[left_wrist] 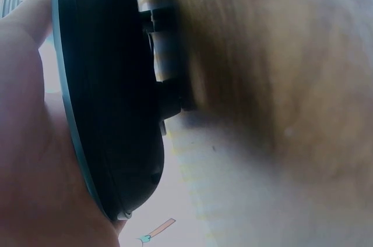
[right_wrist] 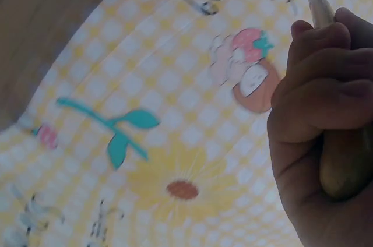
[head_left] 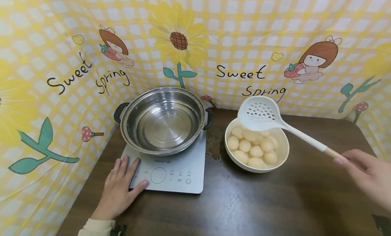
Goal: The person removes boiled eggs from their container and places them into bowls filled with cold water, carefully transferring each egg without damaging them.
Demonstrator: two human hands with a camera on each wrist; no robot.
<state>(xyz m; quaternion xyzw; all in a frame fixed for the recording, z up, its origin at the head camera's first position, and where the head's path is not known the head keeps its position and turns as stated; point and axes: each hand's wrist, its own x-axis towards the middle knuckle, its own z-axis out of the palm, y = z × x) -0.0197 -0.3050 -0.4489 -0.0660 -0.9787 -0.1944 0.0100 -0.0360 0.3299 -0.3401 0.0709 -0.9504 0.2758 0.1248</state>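
Observation:
My right hand [head_left: 363,178] grips the wooden handle of a slotted skimmer [head_left: 259,117], with fingers curled round it in the right wrist view. The skimmer's white perforated head overlaps the back rim of a cream bowl [head_left: 284,156] in the head view. Inside the bowl lie several pale yellow round balls [head_left: 256,151]. My left hand [head_left: 117,188] rests on the left edge of a white induction cooker [head_left: 174,181], fingers straight and spread. On the cooker stands a steel pot [head_left: 132,134] with dark side handles. The left wrist view shows the cooker's dark underside [left_wrist: 105,84] beside the hand.
Both stand on a dark brown wooden table [head_left: 244,202]. Small wet patches [head_left: 213,151] lie between cooker and bowl. A yellow checked cloth [head_left: 232,32] with flowers and lettering hangs right behind the table and along its left side.

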